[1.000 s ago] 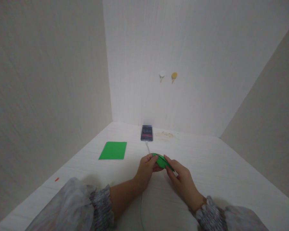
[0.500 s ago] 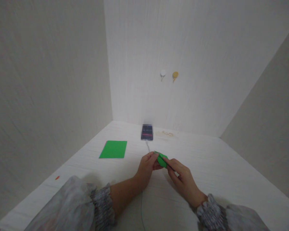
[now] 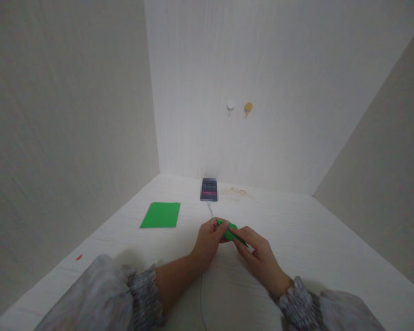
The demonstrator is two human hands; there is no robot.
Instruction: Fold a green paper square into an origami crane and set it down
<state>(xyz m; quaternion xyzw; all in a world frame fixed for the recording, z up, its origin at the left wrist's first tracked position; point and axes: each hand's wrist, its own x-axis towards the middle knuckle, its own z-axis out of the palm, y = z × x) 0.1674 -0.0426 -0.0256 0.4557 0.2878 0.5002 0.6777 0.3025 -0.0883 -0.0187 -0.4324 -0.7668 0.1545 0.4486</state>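
Two grey sleeves (image 3: 96, 294) lay nearest, over the near part of the counter (image 3: 279, 216), with a thin pale cable (image 3: 201, 299) running between them and passing under the left arm. A small red scrap (image 3: 79, 257) sat by the counter's left edge. Ahead, around the middle, the left hand (image 3: 207, 241) and right hand (image 3: 257, 252) shared a folded piece of green paper (image 3: 230, 234). The left thumb pressed on its top with fingers beneath; the right thumb and fingers pinched its right-hand end.

The piece seemed raised off the counter, so uneven pressure could have skewed a crease, and a slipping left thumb could have let the layers spring apart. A snag on the cable might have tugged the dark device (image 3: 209, 190) it led to.

Farther back, a flat green sheet (image 3: 161, 215) lay toward the left edge, untouched. The device sat by the far edge, beside a brownish smudge (image 3: 237, 191). A white hook (image 3: 231, 105) and a yellow hook (image 3: 248, 107) hung on the back wall (image 3: 200, 115).
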